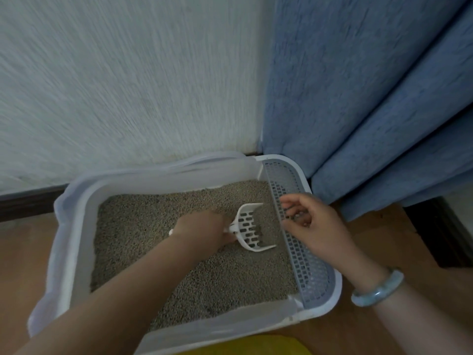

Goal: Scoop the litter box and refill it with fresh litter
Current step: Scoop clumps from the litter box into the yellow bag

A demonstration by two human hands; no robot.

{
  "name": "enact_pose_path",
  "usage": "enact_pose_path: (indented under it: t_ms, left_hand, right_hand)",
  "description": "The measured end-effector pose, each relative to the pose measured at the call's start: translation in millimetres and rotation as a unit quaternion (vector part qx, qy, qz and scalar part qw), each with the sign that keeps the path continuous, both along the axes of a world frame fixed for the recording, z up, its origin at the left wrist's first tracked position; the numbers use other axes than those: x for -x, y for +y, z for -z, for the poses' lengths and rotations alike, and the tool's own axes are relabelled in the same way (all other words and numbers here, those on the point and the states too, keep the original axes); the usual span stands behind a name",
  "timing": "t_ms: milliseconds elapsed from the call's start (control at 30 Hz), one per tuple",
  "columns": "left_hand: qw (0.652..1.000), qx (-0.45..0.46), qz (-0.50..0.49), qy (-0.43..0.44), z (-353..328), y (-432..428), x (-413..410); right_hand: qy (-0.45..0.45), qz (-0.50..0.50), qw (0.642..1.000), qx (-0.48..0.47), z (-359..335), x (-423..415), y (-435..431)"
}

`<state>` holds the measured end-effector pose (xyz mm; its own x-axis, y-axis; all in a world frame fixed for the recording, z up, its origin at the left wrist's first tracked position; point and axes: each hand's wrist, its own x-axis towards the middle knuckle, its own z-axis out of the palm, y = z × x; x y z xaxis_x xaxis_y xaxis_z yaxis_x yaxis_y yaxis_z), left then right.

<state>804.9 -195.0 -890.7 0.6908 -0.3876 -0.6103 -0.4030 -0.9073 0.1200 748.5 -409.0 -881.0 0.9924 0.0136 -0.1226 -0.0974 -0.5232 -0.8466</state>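
Observation:
A white litter box [74, 252] lined with a translucent plastic bag stands on the floor against the wall, filled with grey-brown litter [143, 226]. My left hand [204, 229] grips the handle of a white slotted scoop [249, 228], whose blade lies in the litter near the box's right side. My right hand [312, 224] hovers over the grey perforated step [304, 265] along the box's right edge, fingers loosely curled and holding nothing that I can see. A pale green bangle [378, 286] sits on that wrist.
A blue curtain [371, 98] hangs just right of the box, touching its far right corner. A textured white wall [115, 85] stands behind it. A yellow object [245, 345] shows at the bottom edge in front of the box. Wooden floor [23, 265] surrounds it.

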Motion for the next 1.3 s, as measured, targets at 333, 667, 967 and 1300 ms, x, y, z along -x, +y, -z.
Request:
enact_pose_path:
  t_ms: [333, 667, 967, 1300]
  left_hand:
    - [0.996, 0.083, -0.026, -0.013, 17, 14, 11]
    - [0.994, 0.106, 0.022, -0.018, 26, -1, 2]
    - [0.990, 0.096, 0.078, -0.071, 26, 38, -7]
    - [0.983, 0.139, 0.058, -0.103, -8, 84, -6]
  right_hand:
    - [-0.009, -0.025, 0.991, 0.134, 5, 2, -1]
    - [-0.004, -0.017, 0.990, 0.143, 6, 2, 0]
    - [0.001, -0.012, 0.991, 0.134, 7, 1, -1]
    - [-0.005, -0.024, 0.989, 0.144, 7, 2, -1]
